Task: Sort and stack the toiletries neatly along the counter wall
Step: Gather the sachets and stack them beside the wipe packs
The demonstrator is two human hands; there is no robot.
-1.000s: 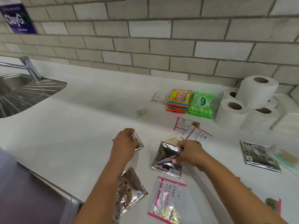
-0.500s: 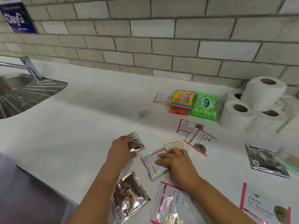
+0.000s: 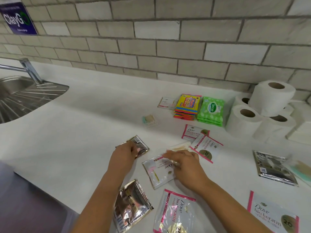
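Two slick sachets are pinned: left hand closed on the silver sachet, right hand flat (fingers together) on the white sachet, which may slide off the counter.

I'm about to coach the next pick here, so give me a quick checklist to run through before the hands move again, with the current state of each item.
1. Left hand grips the silver sachet: ok, fingers over its near edge.
2. Right hand holds the white Dove sachet: cannot tell, it rests on the sachet's right edge.
3. Wall stacks upright: ok, yellow packs and green wipes sit squarely side by side.
4. Toilet rolls stable: ok, piled against the wall.
5. All sachets sorted: not ok, several lie loose on the counter.
6. Room left of the yellow packs: ok, only a small sachet there.
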